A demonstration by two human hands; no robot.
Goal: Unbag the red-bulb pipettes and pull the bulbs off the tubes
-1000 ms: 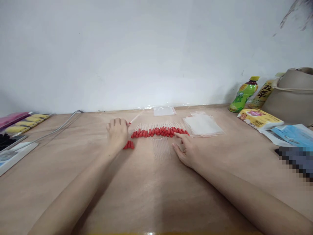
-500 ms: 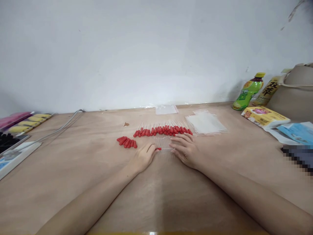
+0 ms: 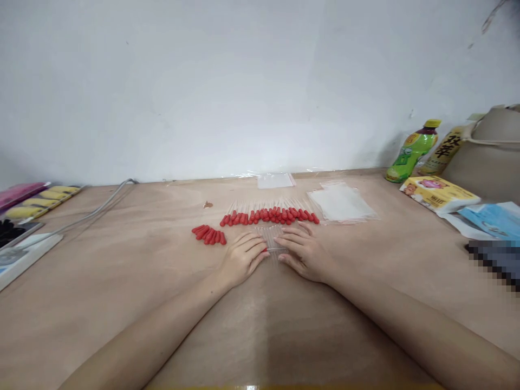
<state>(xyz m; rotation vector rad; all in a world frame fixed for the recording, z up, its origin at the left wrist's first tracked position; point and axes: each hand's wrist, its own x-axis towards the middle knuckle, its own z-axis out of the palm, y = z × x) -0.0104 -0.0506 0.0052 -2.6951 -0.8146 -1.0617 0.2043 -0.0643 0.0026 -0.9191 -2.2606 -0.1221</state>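
My left hand (image 3: 244, 258) is closed on a small red rubber bulb (image 3: 265, 250), of which only the end shows by the thumb. From that bulb a thin clear dropper tube (image 3: 274, 249) runs level across to my right hand (image 3: 305, 252), whose thumb and fingers close around its far end. Beneath and between the hands lie several loose clear tubes (image 3: 266, 234), side by side. Just beyond them is a row of droppers with red bulbs (image 3: 270, 215), tubes pointing to the wall. Loose red bulbs (image 3: 209, 235) lie in a group left of my left hand.
Clear plastic bags (image 3: 343, 201) lie behind my right hand. At the right stand a green bottle (image 3: 414, 151), a yellow tissue pack (image 3: 439, 192) and a beige bag (image 3: 487, 162). A grey cable (image 3: 105, 210) and packs of yellow items (image 3: 44, 201) are at the left.
My left hand has turned and spread its fingers forward over the bulb, now mostly covering it. The hands are slightly closer together. The tube remains between them.
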